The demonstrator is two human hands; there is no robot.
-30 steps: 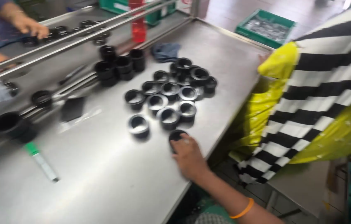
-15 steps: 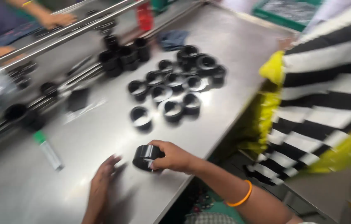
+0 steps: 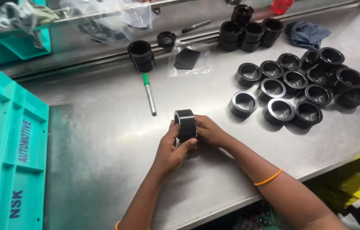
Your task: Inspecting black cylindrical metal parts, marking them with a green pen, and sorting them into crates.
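Observation:
A black ring-shaped part (image 3: 185,123) stands on edge just above the steel table (image 3: 103,140), held between both hands. My left hand (image 3: 169,149) wraps it from below and the left, thumb on its rim. My right hand (image 3: 207,131) grips it from the right side. An orange band (image 3: 268,178) circles my right wrist. A cluster of several similar black rings (image 3: 299,85) lies flat on the table to the right.
A teal plastic crate (image 3: 5,157) fills the left edge. A green-capped marker (image 3: 149,93) lies beyond my hands. More black rings (image 3: 141,55) and a stacked group (image 3: 250,32) sit near the rails, with a clear bag (image 3: 187,57) and a blue cloth (image 3: 307,34).
The view swung left, bringing the teal crate into sight. My right hand picked one ring from the table edge, and both hands now hold it upright in front of me.

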